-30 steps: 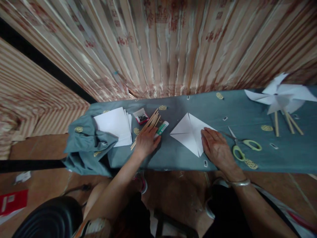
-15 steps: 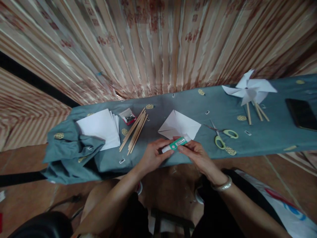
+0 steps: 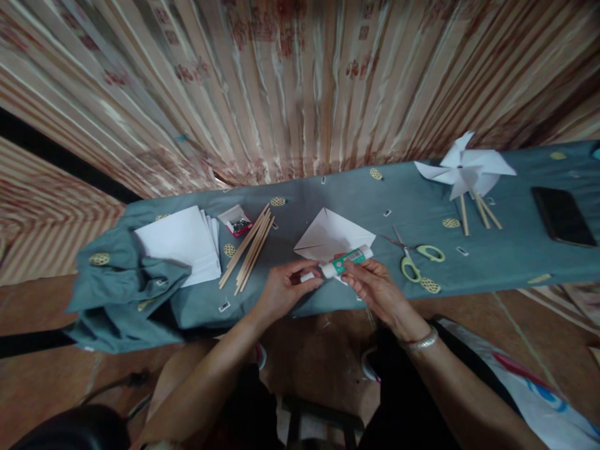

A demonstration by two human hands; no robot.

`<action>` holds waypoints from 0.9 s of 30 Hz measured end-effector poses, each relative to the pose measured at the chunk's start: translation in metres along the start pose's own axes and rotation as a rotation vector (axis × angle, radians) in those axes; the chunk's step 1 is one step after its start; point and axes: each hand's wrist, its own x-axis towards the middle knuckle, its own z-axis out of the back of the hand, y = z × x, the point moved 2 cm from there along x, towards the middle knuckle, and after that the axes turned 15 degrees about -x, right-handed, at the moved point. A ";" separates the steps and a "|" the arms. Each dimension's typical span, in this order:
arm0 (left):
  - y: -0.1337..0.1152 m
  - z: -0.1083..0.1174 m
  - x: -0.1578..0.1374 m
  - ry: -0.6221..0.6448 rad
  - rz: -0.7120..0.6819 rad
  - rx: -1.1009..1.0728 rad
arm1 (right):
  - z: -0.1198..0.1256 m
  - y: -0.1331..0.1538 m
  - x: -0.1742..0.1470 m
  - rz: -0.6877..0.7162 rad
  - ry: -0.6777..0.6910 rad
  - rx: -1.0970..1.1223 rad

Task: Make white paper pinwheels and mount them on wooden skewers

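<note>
- Right hand (image 3: 375,287): fingers and thumb closed firmly around a glue stick (image 3: 349,259); palm turned inward, forearm brought in from the lower right; a metal bracelet (image 3: 424,339) worn at the wrist.
- Left hand (image 3: 287,284): thumb and fingertips pinched on a small white cap (image 3: 307,277); forearm angled in from the lower left; fingertips held just beside the glue stick's white end.
- Glue stick: tubular, green-labelled, white at both ends; held tilted above the near part of a white paper sheet (image 3: 340,228).
- Paper sheet: square, laid cornerwise; slits run in from its corners; near corner partly hidden by the hands.
- Cloth (image 3: 304,194): grey-green, pineapple-printed, bunched at the left end; both wrists placed near its front edge; a strip of it shown between sheet and curtain (image 3: 300,94), pleated and striped.
- Left of the sheet: slender wooden sticks (image 3: 256,254); an open box (image 3: 239,223) of small metal pieces; a stack of white paper (image 3: 180,240).
- Right of the sheet: green-handled scissors (image 3: 406,249), blades parted; a folded paper pinwheel (image 3: 464,172); a dark phone (image 3: 562,215), laid flat.
</note>
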 end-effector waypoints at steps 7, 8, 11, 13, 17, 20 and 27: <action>-0.014 0.046 0.011 -0.097 -0.201 0.825 | 0.026 0.019 0.020 0.045 -0.186 0.065; -0.013 0.049 0.012 -0.087 -0.213 0.919 | 0.029 0.021 0.022 0.065 -0.199 0.062; -0.010 0.050 0.015 -0.059 -0.251 1.062 | 0.035 0.025 0.027 0.096 -0.221 0.056; -0.009 0.049 0.015 -0.043 -0.268 1.090 | 0.037 0.025 0.029 0.096 -0.228 0.049; -0.010 0.048 0.014 -0.038 -0.293 1.098 | 0.038 0.022 0.033 0.072 -0.215 0.046; -0.015 0.047 0.014 -0.072 -0.363 1.092 | 0.037 0.018 0.035 0.029 -0.162 0.091; -0.024 0.025 0.017 -0.041 -0.443 1.093 | 0.035 0.015 0.037 -0.062 -0.071 0.147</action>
